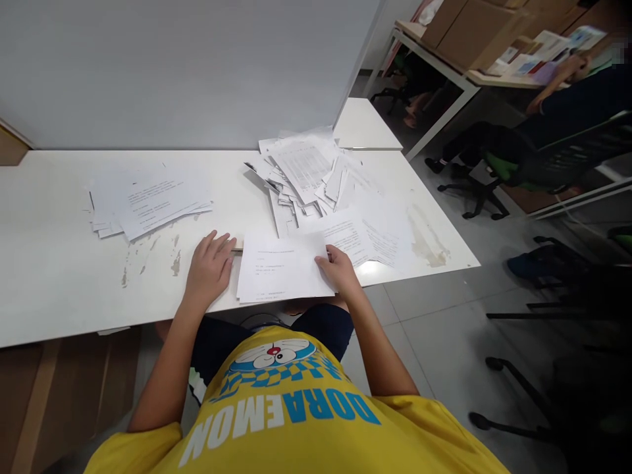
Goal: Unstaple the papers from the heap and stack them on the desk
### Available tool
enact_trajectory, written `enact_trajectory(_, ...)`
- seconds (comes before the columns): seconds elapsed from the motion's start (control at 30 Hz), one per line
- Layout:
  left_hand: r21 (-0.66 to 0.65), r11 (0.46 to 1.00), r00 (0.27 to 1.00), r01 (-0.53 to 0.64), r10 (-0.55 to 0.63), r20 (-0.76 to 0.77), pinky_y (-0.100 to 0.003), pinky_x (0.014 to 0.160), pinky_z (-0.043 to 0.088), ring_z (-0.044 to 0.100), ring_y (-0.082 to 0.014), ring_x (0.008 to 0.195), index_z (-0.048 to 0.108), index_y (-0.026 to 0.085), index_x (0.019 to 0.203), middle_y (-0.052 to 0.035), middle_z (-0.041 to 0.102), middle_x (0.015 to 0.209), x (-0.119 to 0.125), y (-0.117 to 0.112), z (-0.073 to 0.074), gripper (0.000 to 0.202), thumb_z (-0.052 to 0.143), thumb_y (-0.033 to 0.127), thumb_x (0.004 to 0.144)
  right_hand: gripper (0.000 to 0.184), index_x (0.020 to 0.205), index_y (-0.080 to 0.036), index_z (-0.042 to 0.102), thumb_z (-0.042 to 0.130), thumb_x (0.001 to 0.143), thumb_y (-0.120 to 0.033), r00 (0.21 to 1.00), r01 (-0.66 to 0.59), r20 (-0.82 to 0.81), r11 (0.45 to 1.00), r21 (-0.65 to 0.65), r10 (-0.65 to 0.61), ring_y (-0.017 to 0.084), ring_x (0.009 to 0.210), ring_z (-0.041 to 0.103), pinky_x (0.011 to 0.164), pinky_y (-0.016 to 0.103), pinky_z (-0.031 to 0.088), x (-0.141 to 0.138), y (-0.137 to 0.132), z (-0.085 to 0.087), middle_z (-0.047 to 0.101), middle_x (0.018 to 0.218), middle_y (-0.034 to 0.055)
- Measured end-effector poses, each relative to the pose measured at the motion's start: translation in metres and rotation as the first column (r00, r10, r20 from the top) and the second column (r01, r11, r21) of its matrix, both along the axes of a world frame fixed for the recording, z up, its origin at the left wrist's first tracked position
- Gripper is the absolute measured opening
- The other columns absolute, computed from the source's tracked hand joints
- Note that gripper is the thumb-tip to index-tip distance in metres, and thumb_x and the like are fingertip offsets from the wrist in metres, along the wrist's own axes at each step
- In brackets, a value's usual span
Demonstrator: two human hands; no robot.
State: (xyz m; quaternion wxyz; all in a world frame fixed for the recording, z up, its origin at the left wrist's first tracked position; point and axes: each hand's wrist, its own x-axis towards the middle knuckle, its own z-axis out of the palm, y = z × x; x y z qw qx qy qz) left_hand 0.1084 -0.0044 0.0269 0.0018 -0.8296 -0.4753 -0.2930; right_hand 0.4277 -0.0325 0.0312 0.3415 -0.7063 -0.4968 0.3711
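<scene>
A white sheet of printed paper (279, 266) lies at the table's front edge, with at least one more sheet under it. My right hand (342, 268) pinches its right edge, thumb on top and fingers beneath. My left hand (211, 266) rests palm down on the table just left of the sheet, fingers stretched and slightly spread. By its fingertips the edge of a thin, light wooden-looking object (239, 244) shows; the paper hides the rest. Other printed sheets (372, 238) lie flat to the right, beyond my right hand.
An untidy heap of papers (303, 168) stands at the back of the white table (64, 276). A looser paper stack (153, 201) lies left. A grey partition (187, 72) rises behind. Boxes (474, 33), a seated person's arm (557, 82) and office chairs (533, 401) are on the right.
</scene>
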Motion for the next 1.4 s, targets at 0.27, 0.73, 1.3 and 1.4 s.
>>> enact_trajectory(0.27, -0.192, 0.975, 0.993, -0.112, 0.104, -0.05, -0.046, 0.089, 0.049, 0.057, -0.0318, 0.106, 0.042, 0.014, 0.144, -0.0169, 0.063, 0.119, 0.03, -0.057, 0.0, 0.065, 0.055, 0.047, 0.09, 0.017, 0.072, -0.024, 0.05, 0.052, 0.074, -0.041, 0.995, 0.063, 0.073, 0.996, 0.062, -0.067, 0.021, 0.068, 0.048, 0.066, 0.033, 0.04, -0.005, -0.003, -0.001, 0.053, 0.067, -0.0004)
enact_trajectory(0.73, -0.243, 0.97, 0.992, 0.03, -0.059, -0.113, -0.044, 0.085, 0.05, 0.059, -0.0309, 0.1, 0.038, 0.012, 0.149, -0.0159, 0.066, 0.108, 0.028, -0.074, -0.006, 0.071, 0.046, 0.056, 0.094, 0.035, 0.104, -0.021, 0.065, 0.053, 0.074, -0.035, 0.998, 0.055, 0.028, 0.998, 0.024, -0.056, 0.028, 0.085, 0.061, 0.083, 0.044, 0.049, 0.006, -0.005, -0.003, 0.068, 0.088, 0.0064)
enact_trajectory(1.3, -0.061, 0.998, 0.979, -0.02, 0.007, -0.203, -0.049, 0.101, 0.045, 0.053, -0.0335, 0.126, 0.058, 0.022, 0.136, -0.0153, 0.063, 0.131, 0.008, -0.029, 0.02, 0.043, 0.047, 0.031, 0.095, 0.044, 0.117, -0.02, 0.064, 0.051, 0.077, -0.033, 0.998, 0.055, 0.023, 0.998, 0.019, -0.056, 0.03, 0.089, 0.063, 0.086, 0.047, 0.051, -0.001, -0.017, 0.013, 0.07, 0.093, 0.0083)
enact_trajectory(1.4, -0.061, 0.997, 0.976, -0.044, 0.03, -0.215, -0.058, 0.116, 0.032, 0.035, -0.0366, 0.145, 0.051, 0.021, 0.142, -0.0143, 0.048, 0.151, 0.01, -0.009, 0.012, 0.047, 0.042, 0.032, 0.097, 0.044, 0.118, -0.019, 0.064, 0.051, 0.078, -0.032, 0.997, 0.06, 0.036, 0.998, 0.019, -0.061, 0.031, 0.09, 0.063, 0.087, 0.047, 0.05, -0.005, -0.02, 0.018, 0.07, 0.095, 0.0098)
